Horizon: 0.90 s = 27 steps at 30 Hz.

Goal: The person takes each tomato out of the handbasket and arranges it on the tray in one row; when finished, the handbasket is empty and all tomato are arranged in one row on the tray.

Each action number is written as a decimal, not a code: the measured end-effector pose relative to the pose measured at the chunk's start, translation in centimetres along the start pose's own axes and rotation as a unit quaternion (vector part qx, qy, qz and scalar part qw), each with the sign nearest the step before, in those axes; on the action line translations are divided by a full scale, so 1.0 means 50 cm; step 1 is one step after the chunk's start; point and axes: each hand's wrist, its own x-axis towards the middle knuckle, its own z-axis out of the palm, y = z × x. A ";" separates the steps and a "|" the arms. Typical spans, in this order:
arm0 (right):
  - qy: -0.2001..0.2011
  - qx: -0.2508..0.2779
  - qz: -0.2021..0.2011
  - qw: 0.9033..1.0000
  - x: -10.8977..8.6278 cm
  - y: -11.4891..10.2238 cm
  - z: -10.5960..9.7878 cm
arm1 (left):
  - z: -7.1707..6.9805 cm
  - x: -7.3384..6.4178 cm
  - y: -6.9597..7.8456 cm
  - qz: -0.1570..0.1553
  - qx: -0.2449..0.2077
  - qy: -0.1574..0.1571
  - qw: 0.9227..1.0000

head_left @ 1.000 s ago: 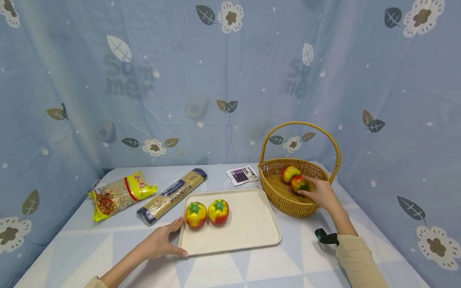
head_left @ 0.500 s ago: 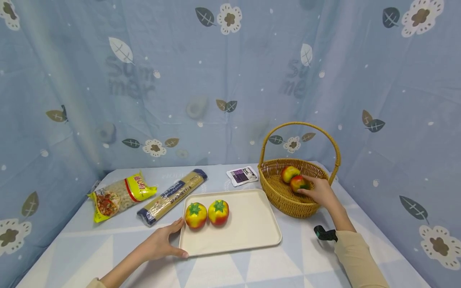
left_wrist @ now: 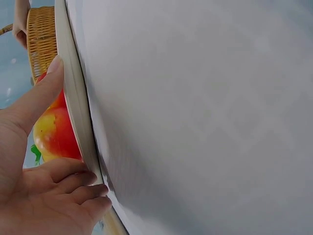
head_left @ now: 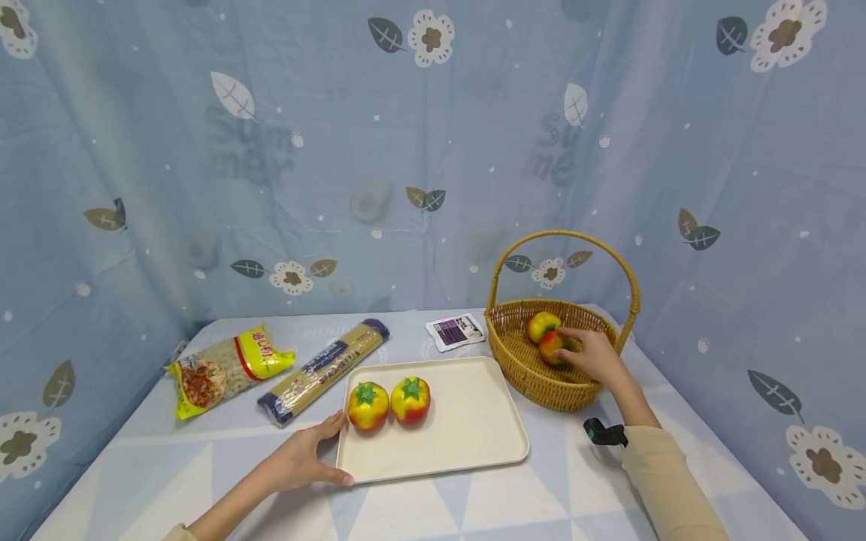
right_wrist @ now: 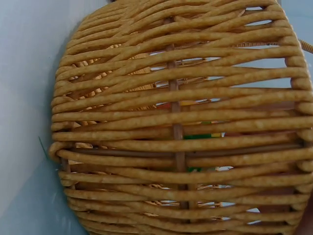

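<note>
My right hand [head_left: 595,355] reaches into the wicker basket [head_left: 537,387], thumb and fingertips pinching a red-and-yellow tomato-like fruit [head_left: 551,347]. Another such fruit [head_left: 541,325] lies against it, further back in the basket. Only the woven wall of the basket [right_wrist: 176,117] fills the right wrist view, hiding most of the hand. At the cream tray [head_left: 467,421], my left hand [head_left: 301,454] rests with thumb and fingers spread along the left edge. In the left wrist view that hand [left_wrist: 44,181] touches the tray rim [left_wrist: 73,93]. Two fruits with green star-shaped tops, one left [head_left: 368,406] and one right [head_left: 410,400], sit on the tray.
On the left lie a yellow bag of pasta [head_left: 230,364] and a long spaghetti packet [head_left: 325,368]. A small white-and-purple sachet [head_left: 455,330] is behind the tray. The basket's tall handle [head_left: 561,232] arches over its opening. A patterned curtain [head_left: 338,150] closes off the back.
Inside the basket, my right hand has shifted slightly left, and the fruit at its fingertips has moved left too. My left hand and the tray stay put.
</note>
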 end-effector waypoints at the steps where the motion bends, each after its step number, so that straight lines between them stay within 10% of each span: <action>1: -0.002 0.001 0.001 1.000 0.002 0.001 0.001 | 0.000 0.000 0.000 -0.001 -0.001 0.000 1.000; 27: -0.035 0.022 0.015 0.999 0.044 0.034 0.000 | 0.000 0.000 0.002 0.002 -0.003 0.003 1.000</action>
